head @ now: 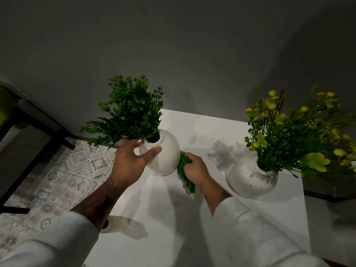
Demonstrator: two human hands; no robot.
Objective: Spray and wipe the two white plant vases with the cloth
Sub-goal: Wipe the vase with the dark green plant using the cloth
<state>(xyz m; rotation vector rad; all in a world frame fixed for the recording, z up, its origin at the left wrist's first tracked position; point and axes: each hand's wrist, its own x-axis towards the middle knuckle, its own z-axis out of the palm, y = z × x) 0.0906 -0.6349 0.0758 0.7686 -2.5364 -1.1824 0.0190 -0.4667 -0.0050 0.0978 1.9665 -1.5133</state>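
Left vase (163, 153), tilted toward 10 o'clock off the white surface (154, 218), looks rigid, smooth, breakable: left hand (131, 160) fingers clasp its neck, right hand (194, 168) fingers bunch green cloth (185, 170) against its 4 o'clock flank.

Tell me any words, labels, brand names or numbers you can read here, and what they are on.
None: no readable text shows anywhere.
Left vase, gripped by the left hand: plain white, no label.
Right vase: plain white, only small specks.
Green cloth in the right hand: no tag visible.
Rug: geometric pattern only, no letters.
Forearm markings: too dark and blurred to read.
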